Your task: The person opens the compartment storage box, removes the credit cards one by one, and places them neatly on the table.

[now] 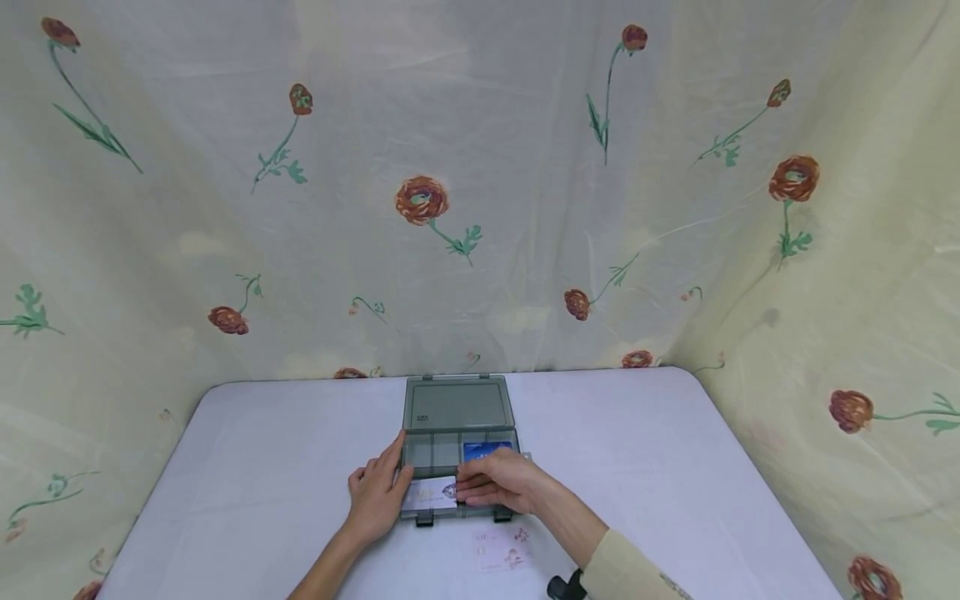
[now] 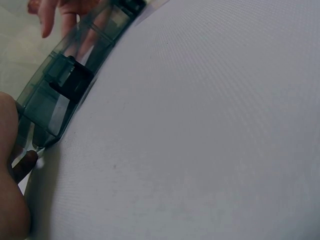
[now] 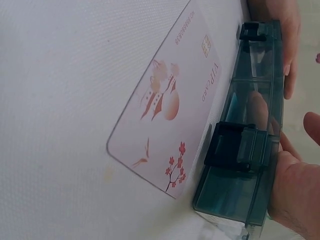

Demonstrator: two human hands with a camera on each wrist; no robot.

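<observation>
A grey-green translucent storage box (image 1: pixel 432 454) lies with its lid (image 1: pixel 459 406) raised toward the back. My left hand (image 1: pixel 377 497) grips its left side, thumb over the rim. Reaching into the front compartment, my right hand (image 1: pixel 501 481) touches the right end of a white card (image 1: pixel 429 493) with its fingers. The right thumb stands apart from those fingers in both wrist views. A blue card (image 1: pixel 483 450) lies in the back right, partly covered by the right hand. On the table before the box is a pink VIP card (image 3: pixel 167 100).
White cloth covers the table (image 1: pixel 285 450). Two dark latches (image 1: pixel 424 518) hang at the box's front edge. A floral curtain (image 1: pixel 510 208) hangs behind and along the sides. Near the right sleeve (image 1: pixel 630 571) a black object (image 1: pixel 564 587) shows.
</observation>
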